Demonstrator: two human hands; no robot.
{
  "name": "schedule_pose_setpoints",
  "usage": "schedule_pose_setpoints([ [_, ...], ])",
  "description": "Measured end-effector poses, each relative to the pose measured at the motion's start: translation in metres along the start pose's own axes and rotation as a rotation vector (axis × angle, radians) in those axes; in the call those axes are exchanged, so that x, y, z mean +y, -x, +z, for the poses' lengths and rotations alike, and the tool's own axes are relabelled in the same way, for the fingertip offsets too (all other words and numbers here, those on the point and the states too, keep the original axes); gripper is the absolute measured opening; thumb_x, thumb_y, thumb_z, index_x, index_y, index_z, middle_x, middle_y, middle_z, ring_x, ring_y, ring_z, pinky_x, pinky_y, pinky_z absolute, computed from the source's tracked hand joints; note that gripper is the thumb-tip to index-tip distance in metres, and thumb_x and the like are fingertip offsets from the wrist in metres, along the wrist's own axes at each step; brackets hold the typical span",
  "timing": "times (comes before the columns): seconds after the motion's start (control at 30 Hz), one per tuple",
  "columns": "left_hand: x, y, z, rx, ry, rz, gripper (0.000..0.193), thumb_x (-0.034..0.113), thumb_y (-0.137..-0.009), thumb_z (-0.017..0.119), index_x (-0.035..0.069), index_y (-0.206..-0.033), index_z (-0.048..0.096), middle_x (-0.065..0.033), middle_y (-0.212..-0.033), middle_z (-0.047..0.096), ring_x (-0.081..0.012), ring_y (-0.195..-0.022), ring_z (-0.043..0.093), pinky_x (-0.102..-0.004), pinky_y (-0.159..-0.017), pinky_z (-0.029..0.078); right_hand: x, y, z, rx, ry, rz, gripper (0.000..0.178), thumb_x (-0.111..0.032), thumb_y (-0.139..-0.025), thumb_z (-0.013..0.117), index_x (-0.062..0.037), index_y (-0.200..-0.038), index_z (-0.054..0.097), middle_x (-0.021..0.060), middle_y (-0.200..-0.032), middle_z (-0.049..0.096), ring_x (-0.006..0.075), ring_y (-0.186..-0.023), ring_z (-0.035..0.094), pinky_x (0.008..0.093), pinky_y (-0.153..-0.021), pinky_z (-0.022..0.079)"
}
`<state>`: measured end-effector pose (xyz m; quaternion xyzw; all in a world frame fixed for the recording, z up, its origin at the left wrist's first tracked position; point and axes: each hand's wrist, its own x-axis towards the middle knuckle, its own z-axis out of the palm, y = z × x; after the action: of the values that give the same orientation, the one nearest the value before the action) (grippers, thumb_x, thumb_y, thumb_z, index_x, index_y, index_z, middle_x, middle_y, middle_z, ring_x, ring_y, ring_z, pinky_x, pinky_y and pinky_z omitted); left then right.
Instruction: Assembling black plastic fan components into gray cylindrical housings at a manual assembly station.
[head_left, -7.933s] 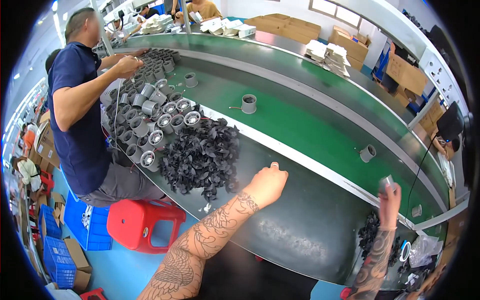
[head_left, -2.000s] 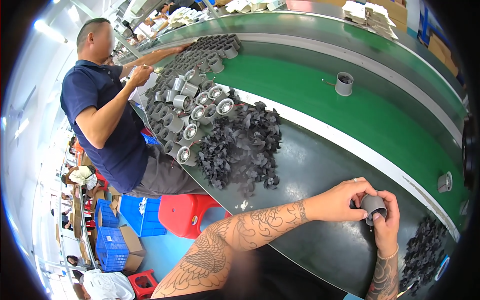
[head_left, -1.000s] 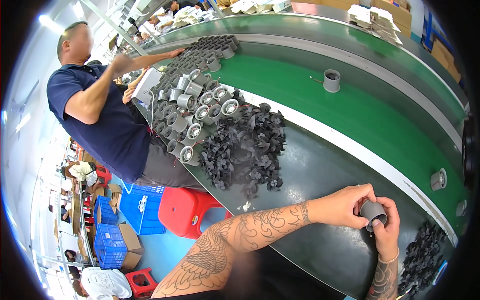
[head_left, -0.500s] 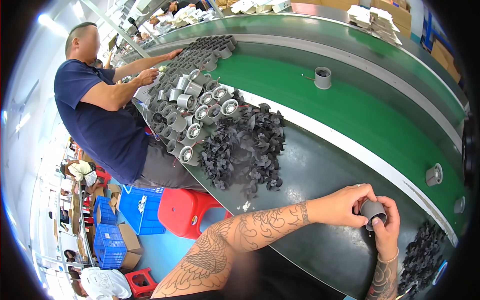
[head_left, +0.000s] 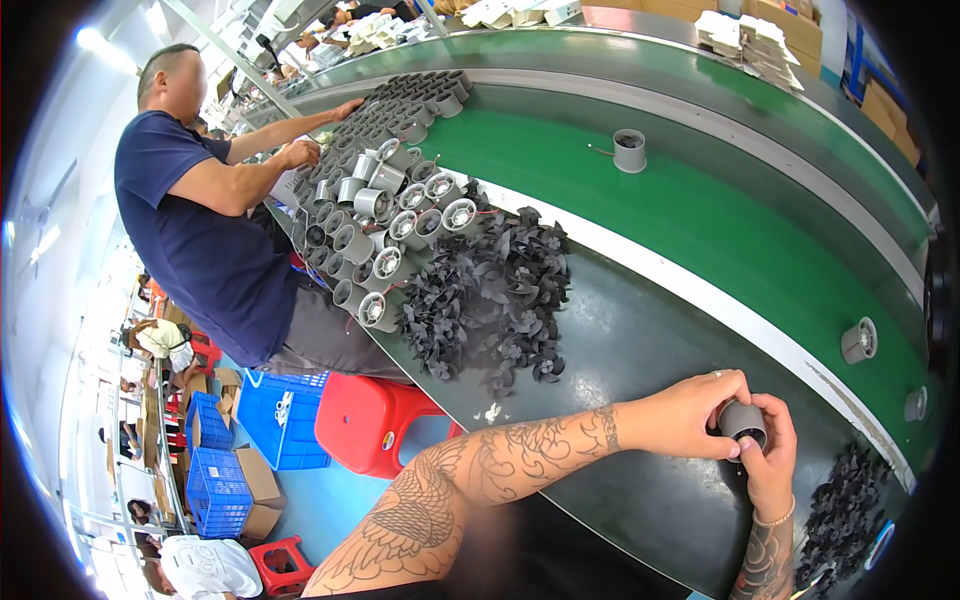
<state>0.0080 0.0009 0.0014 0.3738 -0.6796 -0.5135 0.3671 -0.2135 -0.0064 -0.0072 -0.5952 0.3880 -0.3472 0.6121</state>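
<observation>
Above the dark worktop (head_left: 620,400), at the right of the view, I hold a short grey cylindrical fan housing (head_left: 742,417) between both hands. My left hand (head_left: 690,415) grips its left side, fingers curled over the top and thumb at the lower rim. From the right, my right hand (head_left: 774,455) wraps round it, the thumb pressed at the open mouth. Something dark shows inside the mouth, too shaded to make out. Nearest my right wrist lies a heap of small black fan blades (head_left: 845,515).
A bigger pile of black fan blades (head_left: 490,290) lies left of centre, beside many grey housings (head_left: 385,205) with motors and wires. Beyond a white rail runs a green conveyor (head_left: 740,230) carrying single housings (head_left: 629,152). A co-worker (head_left: 210,230) stands at the left near a red stool (head_left: 375,425).
The housings on the conveyor have shifted slightly left. The housing in my hands is tilted a little differently, its mouth now darker inside. The co-worker's nearer hand has moved slightly.
</observation>
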Motion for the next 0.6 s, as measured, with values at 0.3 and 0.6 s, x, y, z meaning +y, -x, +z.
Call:
schedule_pose_setpoints([
  [0.3, -0.001, 0.0004, 0.0014, 0.022, -0.031, 0.047, 0.05, 0.017, -0.079, 0.081, 0.002, -0.114, 0.049, -0.0097, -0.098, 0.054, -0.0197, -0.081, 0.057, -0.0349, -0.072, 0.051, -0.006, -0.0012, 0.0056, 0.026, 0.055, 0.007, 0.05, -0.015, -0.081, 0.064, 0.0007, -0.126, 0.052, 0.0081, -0.116, 0.059, 0.017, -0.109, 0.057, 0.0311, -0.099, 0.044],
  [0.6, 0.0013, 0.0014, 0.0012, 0.013, -0.057, 0.037, 0.049, 0.018, -0.08, 0.08, 0.002, -0.114, 0.049, -0.0102, -0.099, 0.054, -0.0202, -0.082, 0.058, -0.035, -0.071, 0.051, -0.0046, -0.0002, 0.0051, 0.023, 0.059, 0.025, 0.049, -0.014, -0.081, 0.062, 0.0008, -0.126, 0.052, 0.0081, -0.116, 0.058, 0.0173, -0.109, 0.057, 0.0315, -0.099, 0.044],
])
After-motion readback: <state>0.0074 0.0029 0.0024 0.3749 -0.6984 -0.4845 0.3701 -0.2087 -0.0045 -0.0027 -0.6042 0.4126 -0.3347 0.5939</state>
